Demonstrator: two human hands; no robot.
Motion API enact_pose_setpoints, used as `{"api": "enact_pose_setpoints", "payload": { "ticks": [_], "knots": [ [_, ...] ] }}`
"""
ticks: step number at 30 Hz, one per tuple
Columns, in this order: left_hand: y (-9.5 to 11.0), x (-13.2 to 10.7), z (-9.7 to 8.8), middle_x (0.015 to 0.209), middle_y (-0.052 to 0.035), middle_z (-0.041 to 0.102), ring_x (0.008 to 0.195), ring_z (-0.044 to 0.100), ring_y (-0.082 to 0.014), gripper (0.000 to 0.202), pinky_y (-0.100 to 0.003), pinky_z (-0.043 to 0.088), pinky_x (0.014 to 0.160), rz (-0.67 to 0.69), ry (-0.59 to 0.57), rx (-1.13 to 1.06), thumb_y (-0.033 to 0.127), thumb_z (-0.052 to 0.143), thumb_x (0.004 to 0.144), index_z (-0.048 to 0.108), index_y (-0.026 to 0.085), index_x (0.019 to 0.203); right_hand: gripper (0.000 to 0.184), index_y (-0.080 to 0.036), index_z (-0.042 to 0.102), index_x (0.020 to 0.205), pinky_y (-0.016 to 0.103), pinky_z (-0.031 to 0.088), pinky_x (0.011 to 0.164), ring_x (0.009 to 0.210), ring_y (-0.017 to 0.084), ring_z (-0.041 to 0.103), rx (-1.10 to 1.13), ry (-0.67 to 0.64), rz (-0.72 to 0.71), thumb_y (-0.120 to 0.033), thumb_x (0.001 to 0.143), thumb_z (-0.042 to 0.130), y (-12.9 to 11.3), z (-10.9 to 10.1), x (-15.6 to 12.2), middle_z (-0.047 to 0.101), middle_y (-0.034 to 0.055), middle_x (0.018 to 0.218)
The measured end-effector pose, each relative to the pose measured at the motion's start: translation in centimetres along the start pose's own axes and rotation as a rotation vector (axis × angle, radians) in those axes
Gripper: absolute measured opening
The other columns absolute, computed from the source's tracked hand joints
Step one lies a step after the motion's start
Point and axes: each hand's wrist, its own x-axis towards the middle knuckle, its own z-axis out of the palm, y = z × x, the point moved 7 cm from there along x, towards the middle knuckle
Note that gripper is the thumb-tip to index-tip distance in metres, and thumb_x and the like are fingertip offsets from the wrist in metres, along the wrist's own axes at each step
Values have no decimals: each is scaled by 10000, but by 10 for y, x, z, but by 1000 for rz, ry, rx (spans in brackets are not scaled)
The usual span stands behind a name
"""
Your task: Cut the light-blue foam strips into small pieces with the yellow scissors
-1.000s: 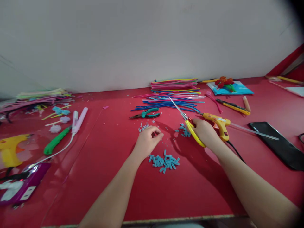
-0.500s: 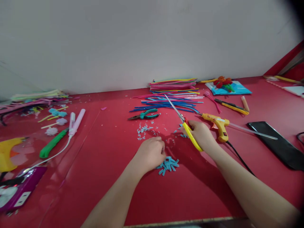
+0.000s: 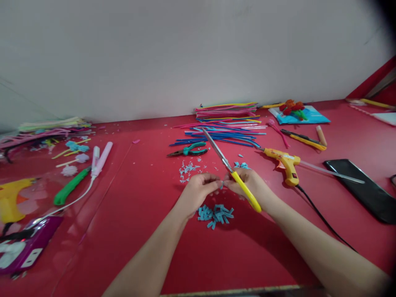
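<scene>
Over the middle of the red table, my left hand (image 3: 198,193) pinches a small blue piece (image 3: 221,185) between thumb and finger. My right hand (image 3: 252,185) is closed on scissors with yellow handles (image 3: 246,192), their blades pointing up and to the left. The right fingertips meet the left ones at the blue piece. Below the hands lies a pile of short blue pieces (image 3: 216,214). A smaller group of blue bits (image 3: 241,165) shows just beyond my right hand. Pale tiny clippings (image 3: 187,170) are scattered beyond my left hand.
Green-handled pliers (image 3: 187,150) and bundled pipe cleaners (image 3: 227,111) lie toward the wall. To the right are a yellow glue gun (image 3: 288,165) and a black phone (image 3: 360,185). On the left are a green cutter (image 3: 71,186), a pink iron (image 3: 101,160) and a purple power strip (image 3: 43,243).
My left hand has risen from the blue pile and come together with my right hand, now pinching a piece. The scissors have shifted left and downward with my right hand.
</scene>
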Motion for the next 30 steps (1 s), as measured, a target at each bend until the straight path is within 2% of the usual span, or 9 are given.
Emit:
{"api": "enact_pose_setpoints", "payload": {
  "ticks": [5, 11, 16, 19, 24, 26, 30],
  "knots": [
    [-7, 1, 2, 620, -15, 567, 572, 491, -108, 202, -245, 384, 585, -8, -20, -58, 308, 576, 684, 613, 124, 758, 70, -165, 458, 605, 185, 278, 446, 485, 59, 343, -122, 74, -91, -219, 612, 502, -8, -3, -1, 399, -62, 517],
    [-3, -1, 5, 641, -14, 582, 591, 509, -107, 182, -248, 401, 614, 1, 8, -82, 257, 628, 624, 618, 126, 750, 76, -178, 428, 606, 197, 264, 462, 507, 71, 334, -164, 110, -101, -215, 598, 493, -5, -6, -1, 374, -60, 532],
    [1, -3, 7, 698, -21, 595, 672, 543, -137, 168, -271, 414, 672, 68, 30, 10, 277, 623, 625, 606, 138, 718, 70, -189, 432, 632, 197, 282, 470, 518, 79, 364, -86, 133, -90, -222, 604, 487, -1, -7, -1, 402, -54, 558],
    [0, -3, 4, 706, -16, 590, 684, 551, -142, 149, -276, 423, 680, 95, 80, 26, 276, 614, 631, 591, 150, 707, 83, -190, 430, 618, 200, 293, 484, 543, 88, 390, -160, 159, -107, -229, 598, 500, -4, -8, -3, 444, -41, 578],
    [2, -4, 5, 698, 1, 574, 684, 534, -121, 89, -256, 411, 679, 147, 83, 22, 235, 590, 651, 597, 157, 692, 129, -188, 465, 655, 204, 276, 471, 524, 90, 390, -290, 192, -149, -307, 635, 510, -8, -9, -5, 442, -40, 560],
    [4, -4, 0, 667, 11, 559, 652, 515, -106, 95, -236, 399, 652, 149, 115, 22, 240, 595, 653, 597, 153, 690, 168, -187, 470, 656, 205, 267, 465, 520, 92, 398, -327, 181, -159, -353, 668, 489, -9, -10, -5, 467, -29, 570],
    [5, -2, -23, 622, 20, 545, 568, 482, -83, 164, -220, 380, 590, 129, 276, -100, 274, 619, 636, 588, 146, 734, 265, -196, 446, 650, 208, 247, 456, 488, 92, 392, -507, 164, -159, -456, 695, 466, -11, -11, -5, 468, -28, 549]
  ]
}}
